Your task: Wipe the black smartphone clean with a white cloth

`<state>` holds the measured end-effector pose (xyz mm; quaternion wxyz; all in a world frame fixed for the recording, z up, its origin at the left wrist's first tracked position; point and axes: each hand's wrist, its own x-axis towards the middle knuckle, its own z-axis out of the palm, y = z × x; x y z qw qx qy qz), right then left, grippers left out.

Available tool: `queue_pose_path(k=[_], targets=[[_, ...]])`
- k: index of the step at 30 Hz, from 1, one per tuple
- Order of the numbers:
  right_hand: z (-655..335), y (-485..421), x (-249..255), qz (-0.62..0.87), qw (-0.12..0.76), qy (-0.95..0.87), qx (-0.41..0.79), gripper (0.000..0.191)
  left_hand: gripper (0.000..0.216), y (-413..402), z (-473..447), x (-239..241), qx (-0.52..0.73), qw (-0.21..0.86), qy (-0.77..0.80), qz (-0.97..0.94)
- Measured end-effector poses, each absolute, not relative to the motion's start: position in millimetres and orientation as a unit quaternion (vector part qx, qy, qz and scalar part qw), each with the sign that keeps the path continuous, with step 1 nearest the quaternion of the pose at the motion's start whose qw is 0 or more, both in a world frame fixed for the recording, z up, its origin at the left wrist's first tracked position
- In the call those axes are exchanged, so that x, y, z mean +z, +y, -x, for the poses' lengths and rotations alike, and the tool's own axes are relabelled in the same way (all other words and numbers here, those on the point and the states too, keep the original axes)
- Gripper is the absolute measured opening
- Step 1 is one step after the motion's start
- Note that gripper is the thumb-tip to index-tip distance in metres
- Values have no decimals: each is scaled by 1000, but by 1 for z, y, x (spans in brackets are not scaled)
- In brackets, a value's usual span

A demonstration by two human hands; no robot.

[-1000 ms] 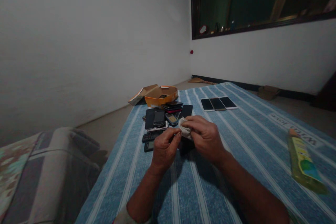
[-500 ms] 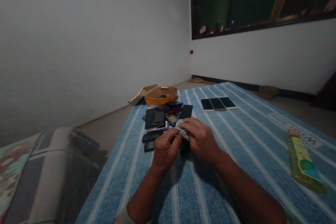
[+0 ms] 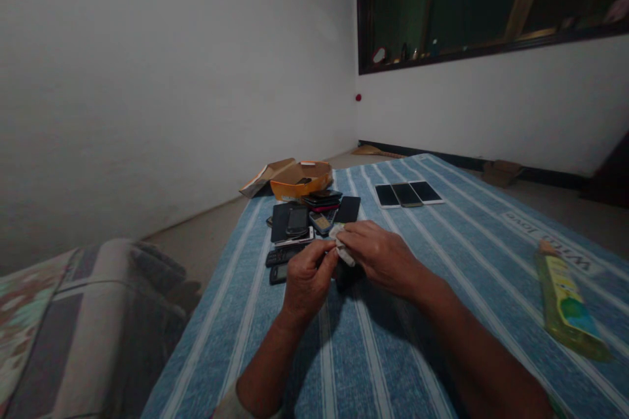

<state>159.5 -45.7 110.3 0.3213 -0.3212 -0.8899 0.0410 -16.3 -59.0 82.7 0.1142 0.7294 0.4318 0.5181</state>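
My right hand [image 3: 376, 252] is closed on a crumpled white cloth [image 3: 345, 254], which pokes out past its fingertips. Against the cloth, my left hand [image 3: 310, 278] is pinched shut, and what lies between its fingers is hidden. A dark object [image 3: 346, 277] shows partly beneath both hands; its kind cannot be made out. Just beyond, several mobile phones lie in a loose pile, among them a black touchscreen phone [image 3: 297, 220], a blue keypad phone [image 3: 320, 222] and a black keypad phone [image 3: 285, 255]. A flat dark phone [image 3: 347, 209] lies beyond the cloth.
An open orange box [image 3: 289, 191] stands behind the pile. Three phones [image 3: 407, 194] lie side by side at the back right. On the right a bottle of yellow-green liquid [image 3: 570, 304] lies on the blue striped cover [image 3: 432, 334]. Folded bedding [image 3: 98, 321] is at left.
My right hand has shifted slightly, its wrist lower and further right, with the cloth still in it. The left hand stays almost in place. The phones and box have not moved.
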Motion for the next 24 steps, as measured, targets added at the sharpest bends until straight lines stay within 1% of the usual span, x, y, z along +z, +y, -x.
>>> queue_pose_path(k=[6, 11, 24], targets=[[-164, -45, 112, 308, 321, -894, 55, 19, 17, -59, 17, 82, 519, 115, 428, -731], [-162, -48, 112, 327, 316, -889, 55, 24, 16, -60, 15, 84, 517, 119, 429, -731], [-157, -49, 110, 373, 297, -878, 40, 20, 16, -59, 15, 82, 512, 106, 432, -735]])
